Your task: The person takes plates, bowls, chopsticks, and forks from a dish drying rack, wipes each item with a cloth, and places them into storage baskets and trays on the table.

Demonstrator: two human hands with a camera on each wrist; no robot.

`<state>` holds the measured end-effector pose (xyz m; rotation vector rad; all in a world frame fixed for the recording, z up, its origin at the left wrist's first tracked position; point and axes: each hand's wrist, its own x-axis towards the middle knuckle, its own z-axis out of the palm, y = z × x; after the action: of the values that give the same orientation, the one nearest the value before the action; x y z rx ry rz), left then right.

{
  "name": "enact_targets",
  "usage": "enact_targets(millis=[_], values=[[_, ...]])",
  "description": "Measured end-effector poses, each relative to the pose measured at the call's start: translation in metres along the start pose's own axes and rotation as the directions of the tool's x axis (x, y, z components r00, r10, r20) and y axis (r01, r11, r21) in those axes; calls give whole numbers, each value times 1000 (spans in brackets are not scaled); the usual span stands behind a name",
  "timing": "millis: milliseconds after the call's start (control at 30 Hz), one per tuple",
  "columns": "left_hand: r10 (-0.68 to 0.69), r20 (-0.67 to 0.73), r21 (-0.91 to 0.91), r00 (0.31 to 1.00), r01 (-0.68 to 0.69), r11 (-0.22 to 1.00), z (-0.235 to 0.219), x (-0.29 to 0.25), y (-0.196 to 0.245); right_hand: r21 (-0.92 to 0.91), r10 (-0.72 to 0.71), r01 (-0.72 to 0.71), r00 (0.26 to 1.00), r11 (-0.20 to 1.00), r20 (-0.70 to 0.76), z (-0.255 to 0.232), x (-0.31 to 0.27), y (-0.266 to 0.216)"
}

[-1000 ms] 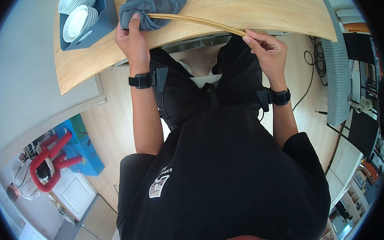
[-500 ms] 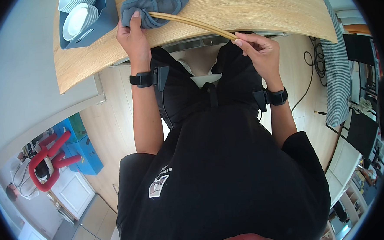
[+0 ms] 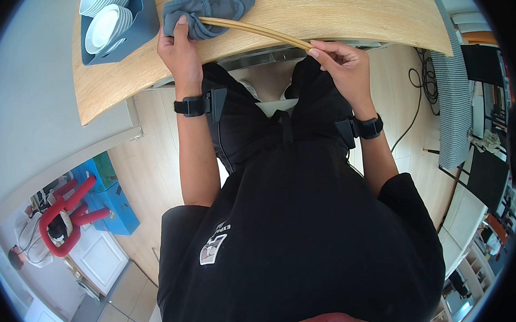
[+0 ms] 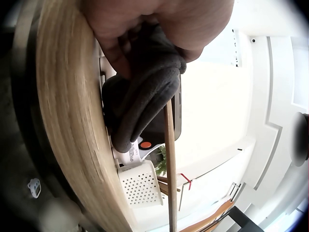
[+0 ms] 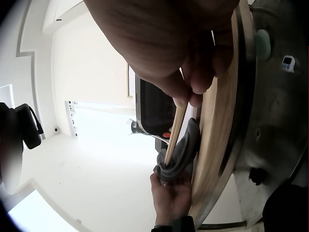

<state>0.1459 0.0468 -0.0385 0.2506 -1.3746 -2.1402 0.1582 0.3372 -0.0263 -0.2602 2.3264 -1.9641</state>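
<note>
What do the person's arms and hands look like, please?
Short black fabric sleeves leave the forearms bare. The left hand and right hand are gloveless; each wrist has a wide black strap carrying an angular black block.

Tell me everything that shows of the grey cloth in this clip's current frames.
The grey cloth looks soft and thick, blue-grey from the head view and darker from the wrists, with a raised seam along its edge. It is bunched into loose folds over the front of the wooden table, right of the bin; how much rests on the tabletop is unclear. The left hand grips its near end, and the slim wooden sticks run into its folds.
</note>
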Motion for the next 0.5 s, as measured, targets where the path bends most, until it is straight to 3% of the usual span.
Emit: enact_targets(millis=[200, 367, 500], values=[[-42, 30, -37, 999, 43, 998, -4, -1, 0, -16, -9, 9, 1000, 1000, 14, 2, 0, 3], [-34, 12, 113, 999, 33, 993, -1, -6, 2, -28, -34, 36, 998, 999, 57, 8, -1, -2], [-29, 26, 84, 999, 26, 996, -3, -6, 1, 14, 4, -4, 999, 1000, 47, 11, 0, -2]])
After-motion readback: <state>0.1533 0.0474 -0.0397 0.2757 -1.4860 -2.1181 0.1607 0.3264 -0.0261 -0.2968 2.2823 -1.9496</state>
